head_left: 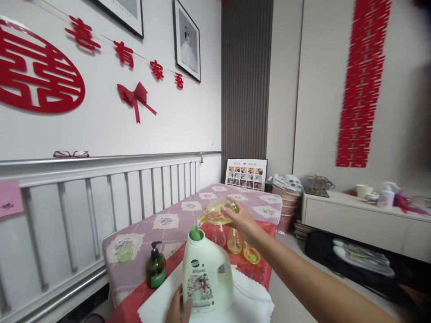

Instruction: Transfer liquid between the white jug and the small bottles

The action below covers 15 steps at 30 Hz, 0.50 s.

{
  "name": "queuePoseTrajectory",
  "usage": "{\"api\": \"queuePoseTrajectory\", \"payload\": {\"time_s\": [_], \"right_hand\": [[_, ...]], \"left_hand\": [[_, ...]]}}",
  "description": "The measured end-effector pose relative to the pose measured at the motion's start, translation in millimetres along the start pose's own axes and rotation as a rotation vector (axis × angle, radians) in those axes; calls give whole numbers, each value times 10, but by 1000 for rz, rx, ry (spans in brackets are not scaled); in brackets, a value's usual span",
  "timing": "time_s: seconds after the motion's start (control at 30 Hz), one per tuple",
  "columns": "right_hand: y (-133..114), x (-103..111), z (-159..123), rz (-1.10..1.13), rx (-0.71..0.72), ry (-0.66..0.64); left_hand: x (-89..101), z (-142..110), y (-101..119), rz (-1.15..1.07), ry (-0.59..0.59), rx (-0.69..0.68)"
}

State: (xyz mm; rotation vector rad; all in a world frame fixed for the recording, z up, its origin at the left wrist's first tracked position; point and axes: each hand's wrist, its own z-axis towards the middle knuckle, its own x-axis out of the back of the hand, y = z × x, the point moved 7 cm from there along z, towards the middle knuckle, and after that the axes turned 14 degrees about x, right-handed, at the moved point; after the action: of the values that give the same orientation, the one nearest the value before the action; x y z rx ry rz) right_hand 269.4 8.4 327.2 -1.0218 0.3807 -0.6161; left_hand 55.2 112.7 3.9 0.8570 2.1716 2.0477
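Observation:
A large pale-green laundry detergent bottle (207, 280) stands upright on a white cloth with its mouth uncapped and a green pour spout (195, 233) inside. My left hand (178, 307) is closed around its lower left side. Above the bottle, my right hand (235, 213) grips a see-through yellow-tinted jug (215, 211), tilted with its lip at the bottle's mouth. Whether liquid is flowing is too small to tell. Just behind the bottle stand yellow-tinted clear glasses (235, 246). To the left is a dark green pump bottle (156, 267).
A pale green cap (125, 255) lies on the purple patterned tablecloth (158, 211). White cloth (252, 298) and red cloth (266, 233) cover the near part. A radiator (111, 197) runs along the left wall. Pink baskets (286, 202) and a white cabinet (353, 215) stand at right.

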Motion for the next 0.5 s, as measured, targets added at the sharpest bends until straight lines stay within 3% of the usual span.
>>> {"api": "queuePoseTrajectory", "payload": {"time_s": [0.5], "right_hand": [[-50,-20,35,-21,27,-2]], "left_hand": [[-5,24,-48,10,28,20]]}}
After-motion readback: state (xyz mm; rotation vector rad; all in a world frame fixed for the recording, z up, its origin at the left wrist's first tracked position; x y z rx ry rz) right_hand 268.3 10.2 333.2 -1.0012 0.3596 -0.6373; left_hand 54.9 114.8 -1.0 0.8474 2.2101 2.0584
